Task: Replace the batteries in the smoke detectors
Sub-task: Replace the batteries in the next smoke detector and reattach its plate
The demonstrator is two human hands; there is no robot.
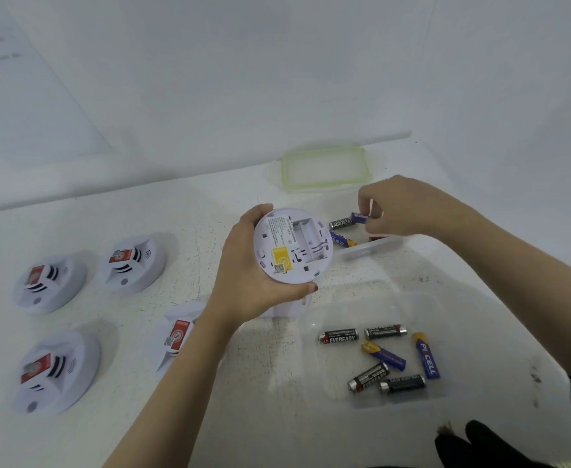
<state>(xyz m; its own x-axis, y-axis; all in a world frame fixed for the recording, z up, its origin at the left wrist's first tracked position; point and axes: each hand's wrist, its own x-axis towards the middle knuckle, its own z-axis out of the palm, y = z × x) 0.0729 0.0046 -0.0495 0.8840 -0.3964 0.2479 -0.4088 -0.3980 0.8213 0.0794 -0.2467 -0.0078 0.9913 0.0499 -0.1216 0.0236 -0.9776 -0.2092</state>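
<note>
Three white smoke detectors (49,283) sit face up at the bench's (183,211) left, a fourth (178,332) partly hidden by the left forearm. The left hand (247,282) reaches forward, its grip clasping a raised detector (292,246) back-up, battery bay empty. The right hand (402,206) angles in from the right, fingertips pinching a blue battery (358,217) above the far clear container (372,248). Six batteries (338,336) lie in the near tub (412,298).

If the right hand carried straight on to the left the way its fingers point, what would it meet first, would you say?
Probably the smoke detector held in the left hand, at its open battery bay. The right hand pinches a blue battery pointing that way, though depth between them is unclear.
</note>
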